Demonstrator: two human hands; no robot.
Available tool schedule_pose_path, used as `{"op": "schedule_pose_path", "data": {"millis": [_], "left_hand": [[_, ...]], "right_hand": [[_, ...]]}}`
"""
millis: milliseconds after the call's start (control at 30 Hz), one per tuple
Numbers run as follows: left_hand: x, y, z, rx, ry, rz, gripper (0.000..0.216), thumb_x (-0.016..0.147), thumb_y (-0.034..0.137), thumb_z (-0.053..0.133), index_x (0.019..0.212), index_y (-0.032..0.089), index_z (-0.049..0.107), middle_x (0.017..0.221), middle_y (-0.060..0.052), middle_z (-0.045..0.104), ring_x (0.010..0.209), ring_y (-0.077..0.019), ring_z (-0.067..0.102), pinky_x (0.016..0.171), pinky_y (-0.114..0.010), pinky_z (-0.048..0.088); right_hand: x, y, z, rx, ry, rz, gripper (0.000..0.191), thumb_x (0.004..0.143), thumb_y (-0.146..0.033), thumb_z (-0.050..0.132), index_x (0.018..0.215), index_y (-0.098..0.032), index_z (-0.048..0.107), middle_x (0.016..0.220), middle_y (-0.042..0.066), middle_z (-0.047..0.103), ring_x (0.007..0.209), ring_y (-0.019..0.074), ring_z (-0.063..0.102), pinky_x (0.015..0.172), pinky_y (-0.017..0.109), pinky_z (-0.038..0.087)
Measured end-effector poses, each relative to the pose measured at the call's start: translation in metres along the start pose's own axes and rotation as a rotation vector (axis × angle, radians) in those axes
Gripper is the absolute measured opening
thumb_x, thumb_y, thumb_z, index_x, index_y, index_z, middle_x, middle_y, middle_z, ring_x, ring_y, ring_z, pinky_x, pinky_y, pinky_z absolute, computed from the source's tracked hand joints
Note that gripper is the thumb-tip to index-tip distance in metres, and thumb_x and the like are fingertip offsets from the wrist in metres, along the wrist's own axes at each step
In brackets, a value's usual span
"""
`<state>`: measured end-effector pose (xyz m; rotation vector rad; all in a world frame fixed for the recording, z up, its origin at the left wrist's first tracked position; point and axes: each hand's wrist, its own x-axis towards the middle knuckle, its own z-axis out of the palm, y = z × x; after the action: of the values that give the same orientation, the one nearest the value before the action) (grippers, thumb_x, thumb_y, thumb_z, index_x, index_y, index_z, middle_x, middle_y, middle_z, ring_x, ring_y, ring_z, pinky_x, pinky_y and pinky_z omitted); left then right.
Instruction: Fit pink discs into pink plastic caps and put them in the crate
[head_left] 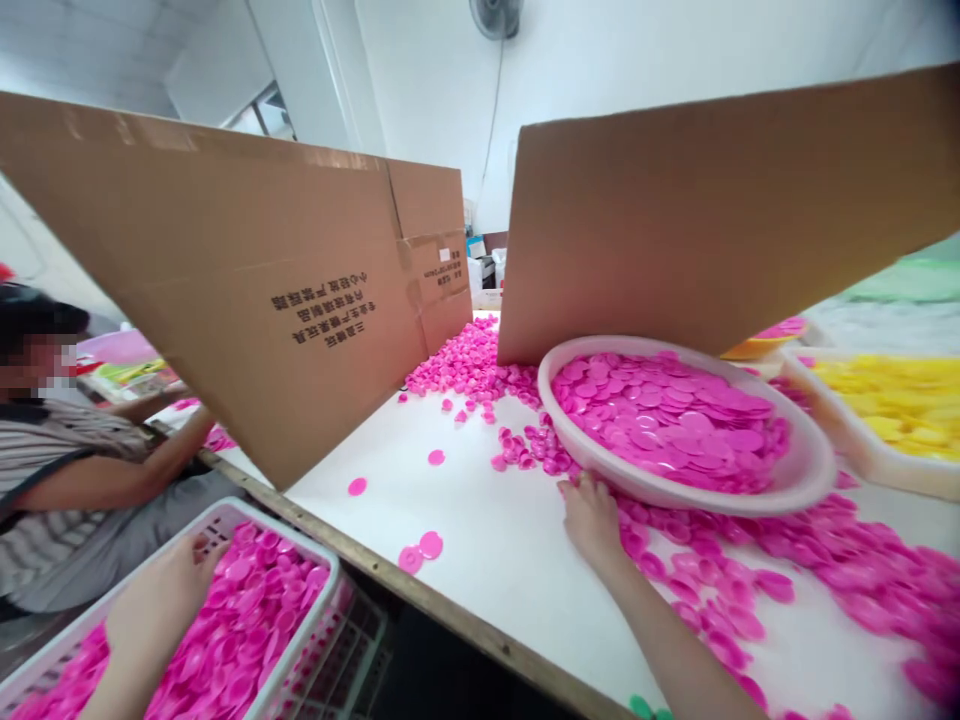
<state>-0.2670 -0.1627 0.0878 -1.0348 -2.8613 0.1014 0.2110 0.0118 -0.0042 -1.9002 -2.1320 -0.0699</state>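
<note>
My left hand point(161, 595) is over the white plastic basket point(334, 575), its fingers loosely bent and apart, with no piece visible in them. Shiny pink plastic pieces point(247, 610), round and cup-like, fill that basket. On the white tabletop, my right hand point(592, 515) reaches to the near left rim of a pale oval basin point(814, 470). Its fingertips are slightly spread at the edge of small pink cup-shaped pieces point(525, 447); nothing shows in its grasp. Flat pink discs point(675, 415) are heaped in the basin.
Cardboard panels stand on the left point(337, 250) and right point(675, 220). More pink pieces point(847, 570) spread along the right side. A white tray point(862, 450) holds yellow pieces. Loose pink discs point(430, 545) lie near the wooden table edge point(450, 605). A co-worker point(67, 470) sits at left.
</note>
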Motion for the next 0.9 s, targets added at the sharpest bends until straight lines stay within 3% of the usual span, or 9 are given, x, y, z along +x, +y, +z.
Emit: {"op": "schedule_pose_path", "data": {"millis": [100, 233, 333, 400, 467, 567, 667, 733, 900], "left_hand": [[-0.001, 0.023, 0.016, -0.111, 0.016, 0.208, 0.034, 0.08, 0.043, 0.032, 0.098, 0.019, 0.049, 0.095, -0.004, 0.063, 0.089, -0.0206, 0.057, 0.073, -0.028, 0.04], [0.0, 0.102, 0.036, -0.204, 0.015, 0.362, 0.037, 0.081, 0.037, 0.034, 0.107, 0.015, 0.049, 0.102, -0.009, 0.06, 0.093, -0.0203, 0.055, 0.079, -0.028, 0.039], [0.002, 0.146, 0.046, -0.209, 0.017, 0.42, 0.037, 0.081, 0.033, 0.037, 0.11, 0.013, 0.048, 0.105, -0.012, 0.057, 0.094, -0.0205, 0.054, 0.08, -0.028, 0.037], [0.0, 0.164, 0.051, -0.23, 0.007, 0.45, 0.032, 0.081, 0.03, 0.036, 0.103, 0.012, 0.052, 0.099, -0.013, 0.058, 0.09, -0.0213, 0.055, 0.077, -0.03, 0.038], [-0.007, 0.177, 0.054, -0.266, -0.011, 0.495, 0.03, 0.082, 0.027, 0.034, 0.094, 0.011, 0.056, 0.091, -0.013, 0.059, 0.085, -0.0215, 0.056, 0.073, -0.03, 0.038], [-0.033, 0.196, 0.049, -0.356, -0.059, 0.611, 0.03, 0.083, 0.029, 0.032, 0.084, 0.016, 0.059, 0.083, -0.008, 0.062, 0.078, -0.0172, 0.057, 0.07, -0.026, 0.039], [-0.074, 0.22, 0.036, -0.674, -0.129, 0.779, 0.033, 0.083, 0.035, 0.033, 0.078, 0.019, 0.061, 0.081, -0.003, 0.063, 0.076, -0.0136, 0.056, 0.07, -0.022, 0.038], [-0.102, 0.24, 0.028, -0.915, -0.212, 0.845, 0.03, 0.082, 0.036, 0.036, 0.078, 0.019, 0.06, 0.079, -0.002, 0.063, 0.073, -0.0132, 0.055, 0.068, -0.022, 0.039], [-0.14, 0.279, 0.033, -1.123, -0.386, 0.81, 0.022, 0.079, 0.031, 0.038, 0.078, 0.017, 0.055, 0.07, 0.0, 0.061, 0.064, -0.0114, 0.054, 0.06, -0.021, 0.039]], "right_hand": [[0.003, 0.002, 0.006, -0.039, 0.007, -0.012, 0.034, 0.075, -0.004, 0.038, 0.096, -0.015, 0.062, 0.095, 0.016, 0.054, 0.083, 0.0244, 0.049, 0.071, 0.034, 0.033], [0.003, -0.003, 0.0, 0.01, 0.046, 0.026, 0.029, 0.079, -0.016, 0.042, 0.101, -0.018, 0.06, 0.1, 0.014, 0.053, 0.089, 0.0264, 0.048, 0.073, 0.036, 0.033], [-0.004, -0.017, -0.009, 0.184, 0.099, -0.03, 0.028, 0.079, -0.022, 0.045, 0.102, -0.018, 0.06, 0.101, 0.012, 0.054, 0.092, 0.0237, 0.048, 0.08, 0.034, 0.033], [-0.013, -0.032, -0.01, 0.358, 0.059, -0.106, 0.027, 0.079, -0.022, 0.044, 0.1, -0.017, 0.061, 0.096, 0.01, 0.057, 0.092, 0.0196, 0.049, 0.082, 0.029, 0.034], [-0.021, -0.047, -0.006, 0.481, -0.069, -0.156, 0.024, 0.077, -0.022, 0.046, 0.094, -0.018, 0.063, 0.088, 0.007, 0.06, 0.086, 0.0174, 0.052, 0.078, 0.026, 0.036], [-0.027, -0.058, 0.003, 0.586, -0.153, -0.156, 0.022, 0.073, -0.026, 0.052, 0.089, -0.019, 0.065, 0.083, 0.006, 0.06, 0.084, 0.0184, 0.053, 0.076, 0.027, 0.039], [-0.025, -0.057, 0.005, 0.823, -0.148, -0.078, 0.029, 0.071, -0.03, 0.054, 0.095, -0.016, 0.062, 0.087, 0.007, 0.059, 0.079, 0.0165, 0.055, 0.074, 0.027, 0.042], [-0.02, -0.055, 0.002, 1.032, -0.213, 0.0, 0.034, 0.074, -0.035, 0.05, 0.101, -0.015, 0.059, 0.082, 0.006, 0.06, 0.067, 0.0135, 0.056, 0.064, 0.025, 0.045], [-0.017, -0.062, 0.004, 1.373, -0.407, 0.157, 0.039, 0.069, -0.041, 0.056, 0.095, -0.013, 0.055, 0.052, -0.003, 0.054, 0.042, 0.0089, 0.05, 0.038, 0.019, 0.036]]}}
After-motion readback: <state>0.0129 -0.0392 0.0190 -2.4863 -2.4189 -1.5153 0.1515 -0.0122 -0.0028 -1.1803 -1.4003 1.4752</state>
